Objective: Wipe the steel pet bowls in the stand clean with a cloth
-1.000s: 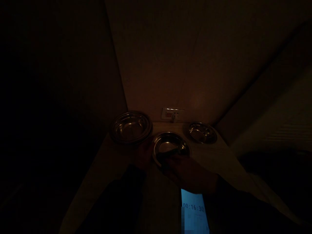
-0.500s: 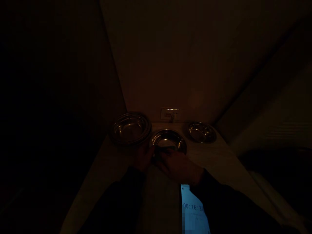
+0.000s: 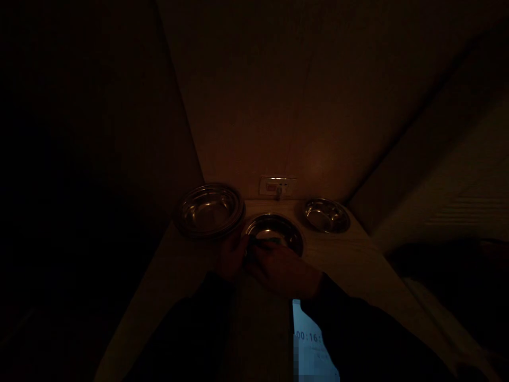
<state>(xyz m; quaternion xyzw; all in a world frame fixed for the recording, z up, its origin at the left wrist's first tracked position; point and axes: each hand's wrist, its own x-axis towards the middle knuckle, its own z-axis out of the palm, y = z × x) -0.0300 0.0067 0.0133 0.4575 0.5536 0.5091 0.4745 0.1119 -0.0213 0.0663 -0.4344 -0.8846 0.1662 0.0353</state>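
Observation:
In very dim light, a shiny round metal bowl [image 3: 292, 232] stands on the table in front of me. At its near left edge is my left hand [image 3: 229, 258], its thumb raised and its fingers closed about the rim. My right hand [image 3: 280, 269] reaches over the near side of the bowl, bent over a dark, limp piece that looks like a cloth [image 3: 258, 243]. Its fingertips press this cloth against the bowl's near rim. Both hands nearly meet there, and the darkness hides most of the fingers.
Nested metal bowls [image 3: 210, 209] stand at the back left of the wooden table [image 3: 350, 270]. A smaller metal bowl [image 3: 326, 216] sits at the back right. Behind is a wall socket [image 3: 277, 186]. A lit phone [image 3: 312, 345] showing a timer lies partly under my right forearm.
My right hand has shifted slightly left along the bowl's near rim with the cloth. The left hand stays at the edge. The whole view has moved a little.

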